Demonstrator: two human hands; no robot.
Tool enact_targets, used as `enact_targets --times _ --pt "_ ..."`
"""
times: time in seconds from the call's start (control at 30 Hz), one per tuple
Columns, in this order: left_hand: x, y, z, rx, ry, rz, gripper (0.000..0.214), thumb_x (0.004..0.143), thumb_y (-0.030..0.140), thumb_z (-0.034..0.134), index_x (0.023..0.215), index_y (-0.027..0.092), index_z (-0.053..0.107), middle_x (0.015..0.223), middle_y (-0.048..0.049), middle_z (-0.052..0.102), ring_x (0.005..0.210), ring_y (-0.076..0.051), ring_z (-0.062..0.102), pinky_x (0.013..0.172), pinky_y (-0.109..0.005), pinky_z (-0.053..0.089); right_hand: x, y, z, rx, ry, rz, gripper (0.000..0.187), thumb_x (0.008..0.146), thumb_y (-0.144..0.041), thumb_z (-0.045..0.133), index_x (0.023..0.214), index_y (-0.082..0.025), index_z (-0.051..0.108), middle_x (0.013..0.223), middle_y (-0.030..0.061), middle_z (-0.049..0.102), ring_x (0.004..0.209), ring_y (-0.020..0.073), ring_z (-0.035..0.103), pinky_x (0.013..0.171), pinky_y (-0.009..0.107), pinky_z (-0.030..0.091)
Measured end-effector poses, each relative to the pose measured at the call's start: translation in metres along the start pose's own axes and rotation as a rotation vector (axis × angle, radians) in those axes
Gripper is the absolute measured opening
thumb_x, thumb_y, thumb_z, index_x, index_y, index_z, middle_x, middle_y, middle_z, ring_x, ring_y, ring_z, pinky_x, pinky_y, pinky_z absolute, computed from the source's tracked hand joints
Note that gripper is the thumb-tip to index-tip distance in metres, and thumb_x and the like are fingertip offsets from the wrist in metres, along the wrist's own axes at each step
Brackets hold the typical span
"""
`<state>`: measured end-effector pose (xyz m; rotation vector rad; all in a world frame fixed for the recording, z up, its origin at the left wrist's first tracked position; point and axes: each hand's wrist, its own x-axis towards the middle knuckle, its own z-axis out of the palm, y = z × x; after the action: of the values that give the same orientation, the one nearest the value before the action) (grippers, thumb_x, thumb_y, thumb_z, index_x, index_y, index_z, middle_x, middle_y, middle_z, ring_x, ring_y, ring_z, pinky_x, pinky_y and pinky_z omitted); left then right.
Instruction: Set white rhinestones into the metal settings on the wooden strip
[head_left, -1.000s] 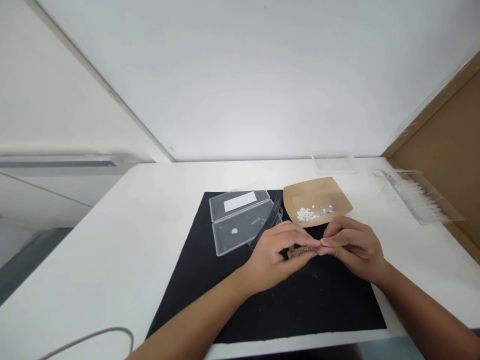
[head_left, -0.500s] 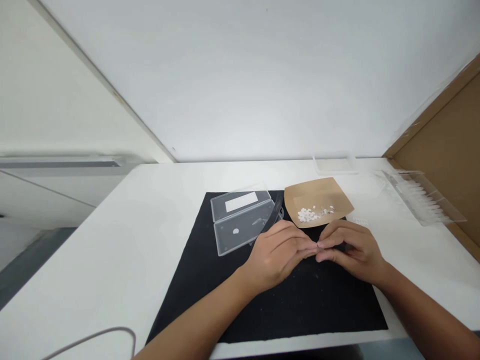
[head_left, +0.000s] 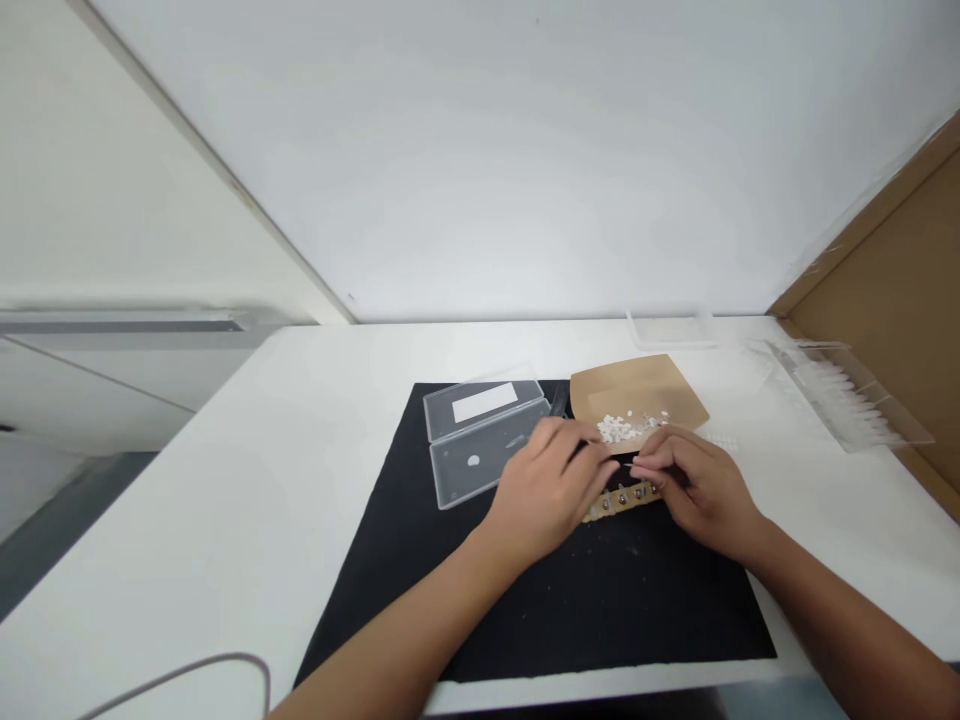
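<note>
My left hand hovers over the black mat, its fingers bent and spread, near a tan strip with small shiny round studs. No object shows in those fingers. To the right, my right hand has thumb and fingertips pressed together around a tiny thin piece, too small to name. The strip lies on the mat below both hands, its ends partly covered by them. Just beyond the fingertips, a brown paper tray holds a heap of small white pieces and some tiny shiny bits.
A hinged clear plastic case with a white label lies open on the black mat. A dark tool sits beside it. Clear packs of pale tips lie at right, near a cardboard panel. A clear tray stands behind.
My fingertips, which met over the mat, have parted and moved slightly away from me. The left fingers have spread, and the studded strip has come into view beneath.
</note>
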<state>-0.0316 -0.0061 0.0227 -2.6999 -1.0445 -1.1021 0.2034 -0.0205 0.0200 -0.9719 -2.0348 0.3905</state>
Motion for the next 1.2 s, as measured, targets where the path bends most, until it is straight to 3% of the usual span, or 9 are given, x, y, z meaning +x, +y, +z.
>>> enact_targets --times 0.13,0.2,0.47,0.6,0.77,0.93,1.2 --pt "-0.004 -0.016 0.000 0.305 -0.071 -0.335 0.021 0.096 0.028 0.069 0.111 0.015 0.068 0.118 -0.0185 0.064 0.110 -0.035 0.058 0.090 -0.048 0.057 0.000 0.008 -0.003 -0.058 0.028 0.069 0.009 0.102 -0.023 0.065 0.093 -0.024 0.063 0.091 0.0025 0.071 0.082 0.0164 0.068 0.071 0.030 0.055" --pt "-0.008 -0.023 0.002 0.339 -0.126 -0.410 0.021 0.093 0.032 0.072 0.105 0.014 0.069 0.115 -0.0190 0.063 0.110 -0.037 0.056 0.089 -0.049 0.057 0.000 0.010 -0.005 -0.067 0.027 0.089 0.010 0.102 -0.025 0.064 0.093 -0.024 0.063 0.092 0.0028 0.071 0.083 0.0172 0.068 0.071 0.031 0.055" --pt "-0.014 -0.032 0.008 0.254 -0.230 -0.499 0.019 0.098 0.035 0.068 0.090 0.018 0.070 0.083 -0.0118 0.069 0.095 -0.033 0.057 0.076 -0.042 0.052 -0.001 0.016 -0.003 -0.120 0.007 0.097 0.010 0.103 -0.029 0.062 0.095 -0.024 0.063 0.092 0.0035 0.071 0.082 0.0187 0.068 0.071 0.032 0.054" --pt "-0.013 -0.036 0.004 0.223 -0.125 -0.478 0.013 0.098 0.031 0.066 0.096 0.019 0.072 0.084 -0.0106 0.071 0.093 -0.031 0.057 0.074 -0.039 0.049 -0.002 0.017 -0.003 -0.143 0.017 0.097 0.011 0.103 -0.028 0.062 0.094 -0.024 0.061 0.092 0.0035 0.071 0.082 0.0185 0.068 0.070 0.032 0.054" --pt "-0.006 -0.034 -0.002 0.294 -0.016 -0.473 0.018 0.099 0.033 0.066 0.103 0.019 0.075 0.087 -0.0101 0.071 0.095 -0.032 0.059 0.085 -0.046 0.048 0.000 0.017 -0.004 -0.202 0.080 0.069 0.011 0.102 -0.029 0.064 0.093 -0.024 0.060 0.092 0.0026 0.072 0.079 0.0175 0.068 0.067 0.031 0.052" --pt "0.001 -0.020 0.005 0.024 0.142 -0.412 0.023 0.105 0.033 0.058 0.104 0.020 0.077 0.086 -0.0070 0.066 0.085 -0.022 0.063 0.077 -0.034 0.051 0.007 0.016 0.002 -0.285 0.176 0.019 0.012 0.101 -0.028 0.065 0.092 -0.024 0.059 0.090 0.0030 0.072 0.077 0.0172 0.068 0.064 0.031 0.050" --pt "0.006 0.002 0.018 -0.442 0.106 -0.445 0.022 0.100 0.037 0.069 0.108 0.023 0.084 0.075 -0.0016 0.059 0.068 -0.015 0.061 0.064 -0.027 0.049 0.015 0.022 0.003 -0.335 0.307 -0.115 0.007 0.100 -0.024 0.066 0.095 -0.024 0.061 0.090 0.0046 0.075 0.081 0.0185 0.072 0.067 0.032 0.054"
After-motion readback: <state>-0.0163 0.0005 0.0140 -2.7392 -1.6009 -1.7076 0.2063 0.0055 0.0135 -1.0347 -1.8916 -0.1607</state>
